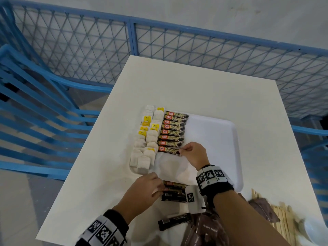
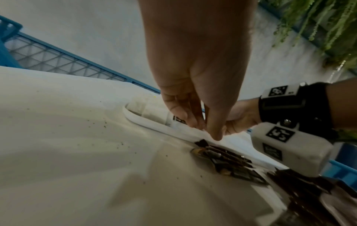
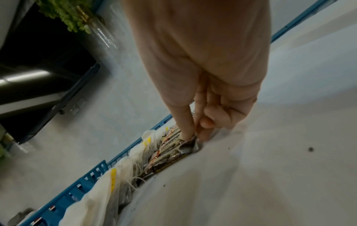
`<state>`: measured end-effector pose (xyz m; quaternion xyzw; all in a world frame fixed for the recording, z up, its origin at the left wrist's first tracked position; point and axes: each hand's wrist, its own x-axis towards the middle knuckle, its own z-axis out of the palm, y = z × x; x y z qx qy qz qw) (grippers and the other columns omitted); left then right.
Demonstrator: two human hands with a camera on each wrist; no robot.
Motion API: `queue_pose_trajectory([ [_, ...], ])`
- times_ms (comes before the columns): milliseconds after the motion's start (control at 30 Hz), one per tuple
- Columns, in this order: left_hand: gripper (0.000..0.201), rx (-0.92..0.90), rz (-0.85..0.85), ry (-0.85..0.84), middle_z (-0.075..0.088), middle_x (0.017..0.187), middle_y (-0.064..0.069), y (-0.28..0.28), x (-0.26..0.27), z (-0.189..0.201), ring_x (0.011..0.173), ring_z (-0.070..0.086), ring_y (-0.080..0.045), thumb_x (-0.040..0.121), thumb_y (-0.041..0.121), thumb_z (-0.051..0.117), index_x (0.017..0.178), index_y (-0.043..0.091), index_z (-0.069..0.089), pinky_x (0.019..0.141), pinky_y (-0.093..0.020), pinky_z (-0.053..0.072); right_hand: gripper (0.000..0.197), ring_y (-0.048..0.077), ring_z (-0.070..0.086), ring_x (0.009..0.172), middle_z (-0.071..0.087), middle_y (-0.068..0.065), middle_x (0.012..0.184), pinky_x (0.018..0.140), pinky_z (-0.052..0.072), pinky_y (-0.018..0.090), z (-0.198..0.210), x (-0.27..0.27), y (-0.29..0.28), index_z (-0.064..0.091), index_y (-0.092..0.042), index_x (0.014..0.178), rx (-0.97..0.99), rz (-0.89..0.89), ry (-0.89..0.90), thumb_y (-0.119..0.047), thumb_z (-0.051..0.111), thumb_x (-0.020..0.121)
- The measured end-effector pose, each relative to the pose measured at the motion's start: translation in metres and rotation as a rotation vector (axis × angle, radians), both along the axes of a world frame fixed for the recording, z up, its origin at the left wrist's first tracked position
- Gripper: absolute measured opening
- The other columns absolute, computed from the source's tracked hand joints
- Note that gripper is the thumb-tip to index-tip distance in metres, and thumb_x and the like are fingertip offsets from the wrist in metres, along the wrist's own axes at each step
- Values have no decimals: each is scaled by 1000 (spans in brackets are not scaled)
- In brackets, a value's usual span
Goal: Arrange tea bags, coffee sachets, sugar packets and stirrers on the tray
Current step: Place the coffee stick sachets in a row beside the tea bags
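A white tray lies on the white table. Tea bags fill two columns at its left, and a column of coffee sachets lies beside them. My right hand pinches the right end of the nearest sachet in that column; the right wrist view shows thumb and finger on its foil end. My left hand reaches down with fairly straight fingers to the left end of a few loose sachets on the table before the tray. Nothing shows between its fingers.
Brown sugar packets and wooden stirrers lie at the table's near right, beside a white bowl. Another dark sachet lies near the front edge. A blue mesh fence and blue chair border the table.
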<state>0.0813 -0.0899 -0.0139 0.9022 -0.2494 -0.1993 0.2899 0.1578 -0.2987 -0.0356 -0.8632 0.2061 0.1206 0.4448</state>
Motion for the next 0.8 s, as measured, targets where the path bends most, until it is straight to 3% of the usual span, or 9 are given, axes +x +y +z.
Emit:
queue_pose_trajectory([
  [100,23,14,-58,-56,55,107,0,-9,-1,-4,97,52,-17,88,28,57,104,13,64,82,-21,37,16,13,51,76,56,-2,79,54,32,9,5,-4,0,56,-11,86,-16,-30,-10,-18,70,82],
  [200,31,47,-139,-65,60,104,-2,-15,-4,-10,90,58,-21,77,32,59,101,14,65,79,-32,49,13,14,52,73,56,-1,76,57,36,12,14,-17,-2,58,-10,87,-44,9,-72,-18,68,83],
  [267,39,74,-211,-87,60,110,-4,-19,-6,-15,95,59,-24,75,31,63,110,14,63,81,-35,48,9,12,53,70,59,0,76,59,37,9,20,-33,-4,60,-10,84,-68,77,-128,-16,66,83],
  [367,50,173,-255,-108,46,131,-4,-25,-9,-15,117,46,-23,88,29,57,135,14,45,98,-32,35,7,2,51,65,59,-6,74,59,40,9,30,-61,-5,59,-17,81,-87,231,-123,-19,65,84],
  [500,51,222,-199,-137,42,130,-4,-30,-12,-16,114,45,-22,92,25,53,140,15,37,97,-30,34,5,0,48,65,57,-9,79,64,39,7,39,-98,-5,57,-21,84,-150,462,-85,-21,61,86],
  [600,38,294,-209,-151,47,118,-6,-28,-12,-18,103,51,-23,85,16,58,122,13,52,86,-31,42,5,-1,46,71,54,-12,85,68,38,9,43,-121,0,60,-20,90,-183,595,-83,-25,58,88],
  [700,35,343,-244,-147,58,92,-2,-25,-12,-15,76,60,-19,56,16,80,87,16,63,62,-27,49,16,7,48,90,55,-8,96,80,39,16,41,-137,7,61,-19,98,-236,746,-66,-29,57,88],
  [733,34,333,-234,-135,58,93,-3,-24,-14,-15,77,61,-19,59,15,78,90,16,63,63,-28,49,20,12,48,97,55,-4,102,84,39,22,40,-140,10,61,-18,102,-268,804,-50,-30,58,87],
  [800,29,345,-207,-99,53,112,-6,-25,-17,-10,99,55,-23,83,12,59,112,12,54,79,-30,45,30,18,44,107,53,1,114,90,36,29,39,-144,16,59,-17,111,-368,917,4,-32,59,85],
])
